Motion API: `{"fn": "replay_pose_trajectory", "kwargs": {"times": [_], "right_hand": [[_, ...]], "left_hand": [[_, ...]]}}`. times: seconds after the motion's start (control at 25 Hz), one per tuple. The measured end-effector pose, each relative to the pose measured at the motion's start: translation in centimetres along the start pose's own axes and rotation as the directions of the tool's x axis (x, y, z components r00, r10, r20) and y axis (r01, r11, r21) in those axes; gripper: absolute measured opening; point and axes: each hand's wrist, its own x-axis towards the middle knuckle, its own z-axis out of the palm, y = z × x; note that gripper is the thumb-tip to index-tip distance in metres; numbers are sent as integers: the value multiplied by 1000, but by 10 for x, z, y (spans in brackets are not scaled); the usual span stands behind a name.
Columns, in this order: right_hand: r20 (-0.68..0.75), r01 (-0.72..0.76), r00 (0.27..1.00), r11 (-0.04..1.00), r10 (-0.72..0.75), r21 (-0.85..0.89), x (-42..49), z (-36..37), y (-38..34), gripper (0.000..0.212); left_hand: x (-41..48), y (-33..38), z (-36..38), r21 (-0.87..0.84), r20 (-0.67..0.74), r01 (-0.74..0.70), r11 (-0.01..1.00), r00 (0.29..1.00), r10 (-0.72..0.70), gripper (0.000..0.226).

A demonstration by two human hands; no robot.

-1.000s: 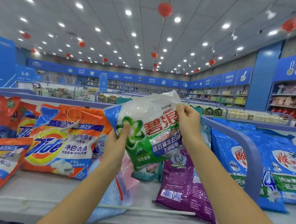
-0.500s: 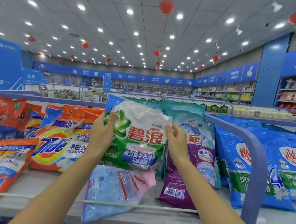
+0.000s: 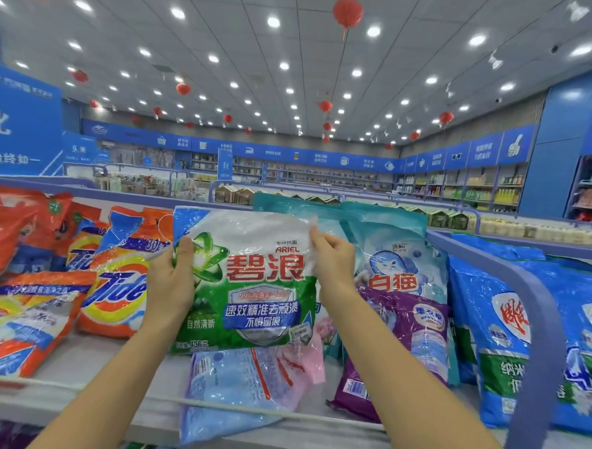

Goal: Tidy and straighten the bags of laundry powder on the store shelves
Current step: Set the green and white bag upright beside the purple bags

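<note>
Two hands: left hand (image 3: 169, 286) grips left edge of Ariel bag (image 3: 250, 290); right hand (image 3: 334, 260) pinches its top right corner
Ariel bag: held upright over shelf (image 3: 92, 361), reads "ARIEL", "436"
Tide bags (image 3: 120, 283): two readable logos, just left
Blue bags (image 3: 498, 338): two, far right

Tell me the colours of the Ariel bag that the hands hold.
The Ariel bag is white above, green below, with red characters and a blue banner; head view.
</note>
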Motion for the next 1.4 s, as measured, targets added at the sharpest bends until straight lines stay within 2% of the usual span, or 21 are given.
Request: {"fn": "replay_pose_trajectory", "kwargs": {"times": [0.04, 0.08, 0.12, 0.16, 0.2, 0.24, 0.28, 0.32, 0.4, 0.52, 0.6, 0.68, 0.76, 0.84, 0.88, 0.92, 1.0, 1.04, 1.12, 1.28, 1.4], "right_hand": [[20, -64, 998, 997, 64, 34, 0, 5, 2, 36], [108, -128, 986, 991, 123, 39, 0, 6, 3, 30], [252, -197, 949, 980, 188, 13, -3, 6, 5, 27], [410, -247, 877, 967, 249, -60, -9, 3, 8, 31], [540, -233, 791, 958, 286, -167, -16, 1, 14, 37], [633, -154, 717, 952, 293, -266, -25, -2, 23, 40], [691, -47, 670, 944, 273, -328, -35, -5, 31, 37], [717, 50, 658, 937, 230, -345, -42, -7, 41, 29], [706, 151, 696, 936, 126, -317, -52, -13, 49, 12], [640, 205, 768, 934, 31, -292, -51, -24, 54, 11], [651, 297, 759, 882, 15, -366, -52, -30, 58, 14], [671, 394, 740, 779, 47, -488, -51, -42, 68, 19], [634, 326, 760, 760, 142, -562, -46, -56, 70, 27], [588, 150, 785, 859, 197, -489, -40, -57, 62, 49], [548, 98, 821, 907, 159, -409, -35, -52, 56, 56], [483, 86, 872, 946, 81, -314, -30, -45, 49, 56], [299, 116, 952, 979, -62, -166, -17, -33, 35, 34], [207, 112, 974, 987, -86, -114, -12, -31, 29, 24], [110, 103, 989, 993, -96, -62, -6, -35, 23, 22], [56, 82, 996, 984, -74, -156, 4, -43, 27, 29], [245, -96, 962, 989, 121, -112, -7, -50, 37, 71]], "left_hand": [[0, -3, -2, -18, -12, 28, 999, 1000, -28, 47], [1, -7, -6, -30, -33, 55, 998, 998, -56, 48], [4, -12, -14, -53, -52, 83, 995, 995, -86, 48], [8, -17, -22, -78, -68, 108, 991, 991, -114, 49], [12, -22, -28, -104, -81, 137, 985, 986, -145, 50], [14, -26, -35, -119, -100, 161, 980, 980, -174, 50], [15, -29, -39, -123, -123, 178, 976, 973, -193, 49], [14, -29, -41, -111, -141, 186, 976, 969, -201, 48], [9, -29, -39, -93, -153, 175, 980, 970, -187, 45], [2, -29, -29, -129, -119, 166, 978, 976, -182, 44], [-1, -32, -23, -104, -106, 159, 982, 980, -169, 47], [-8, -34, -18, -67, -99, 140, 988, 984, -146, 46], [-18, -34, -13, -62, -69, 82, 995, 994, -86, 42], [-25, -30, -9, -82, -31, 34, 996, 999, -36, 37], [-27, -29, -7, -97, -5, 20, 995, 1000, -21, 37], [-29, -28, -4, -119, 27, 10, 993, 1000, -7, 39], [-32, -29, 5, -148, 78, 16, 989, 997, -4, 50], [-33, -31, 9, -150, 90, 12, 989, 996, 1, 53], [-34, -31, 14, -142, 90, -36, 989, 995, 49, 47], [-33, -31, 20, -116, 77, -63, 991, 994, 73, 36], [-33, -33, 19, -148, 71, -22, 989, 997, 33, 32]]}}
